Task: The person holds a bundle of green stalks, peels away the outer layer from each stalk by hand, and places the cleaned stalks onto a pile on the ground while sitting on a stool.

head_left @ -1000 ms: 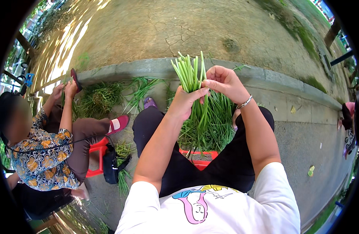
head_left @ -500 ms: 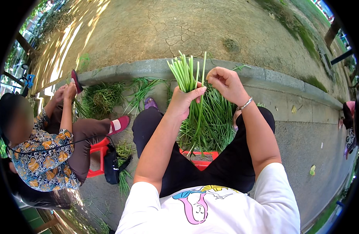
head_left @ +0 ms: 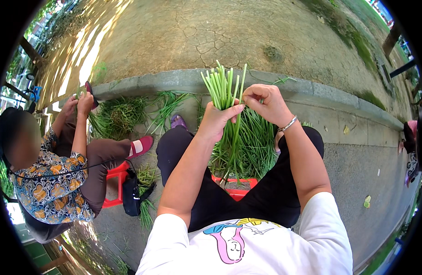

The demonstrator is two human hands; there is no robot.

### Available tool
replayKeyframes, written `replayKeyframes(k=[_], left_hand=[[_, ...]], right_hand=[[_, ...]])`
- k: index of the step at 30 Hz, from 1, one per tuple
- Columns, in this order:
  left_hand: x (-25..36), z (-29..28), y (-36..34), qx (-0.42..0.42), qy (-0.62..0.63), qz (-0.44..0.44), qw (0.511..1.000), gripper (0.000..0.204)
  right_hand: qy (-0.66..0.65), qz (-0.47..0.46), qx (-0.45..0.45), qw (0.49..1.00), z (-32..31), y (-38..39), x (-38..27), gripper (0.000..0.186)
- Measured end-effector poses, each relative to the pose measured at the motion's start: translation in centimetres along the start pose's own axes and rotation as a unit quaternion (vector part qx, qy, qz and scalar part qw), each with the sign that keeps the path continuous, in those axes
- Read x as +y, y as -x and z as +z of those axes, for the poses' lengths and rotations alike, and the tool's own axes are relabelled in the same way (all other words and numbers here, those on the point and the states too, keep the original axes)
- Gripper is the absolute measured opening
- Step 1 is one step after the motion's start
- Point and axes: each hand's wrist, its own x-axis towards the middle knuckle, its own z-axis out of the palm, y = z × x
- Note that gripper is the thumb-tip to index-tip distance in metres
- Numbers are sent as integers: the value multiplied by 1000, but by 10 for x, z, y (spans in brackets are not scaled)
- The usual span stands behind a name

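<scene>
My left hand (head_left: 219, 120) is closed around a bunch of chive-like green stalks (head_left: 219, 87), pale cut-looking ends up and thin leaves hanging down between my knees. One stalk leans out on the bunch's right side, taller than most. Against that side is my right hand (head_left: 264, 103), thumb and forefinger pinched together beside the leaning stalk; anything between the fingertips is too small to make out. Below and behind both hands, a heap of the same long green leaves (head_left: 252, 142) lies on the ground, partly hidden by the bunch.
A red plastic stool (head_left: 238, 194) shows between my thighs. To my left a seated co-worker (head_left: 53, 183) handles greens beside another leafy pile (head_left: 121, 117); a black bag (head_left: 132, 197) hangs by a red stool (head_left: 114, 185). A concrete curb (head_left: 174, 82) runs across ahead.
My right hand has shifted slightly left, its pinched fingers now closer to the outer stalk. The bunch has moved a little right. The co-worker's hands have also shifted.
</scene>
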Motion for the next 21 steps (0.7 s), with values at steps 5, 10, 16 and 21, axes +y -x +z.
replayKeyframes(k=[5, 10, 16, 21], left_hand=[[0, 0, 0, -3, 0, 0, 1000, 17], [2, 0, 2, 8, -19, -8, 1000, 16], [3, -1, 3, 13, -31, -16, 999, 16], [3, -3, 4, 19, -26, -14, 999, 16]], right_hand=[[-75, 71, 23, 994, -2, 1, 9, 6], [-185, 107, 51, 976, -7, 0, 2, 7], [-227, 132, 88, 961, -20, -3, 2, 10], [-296, 137, 154, 933, -31, -4, 3, 10]])
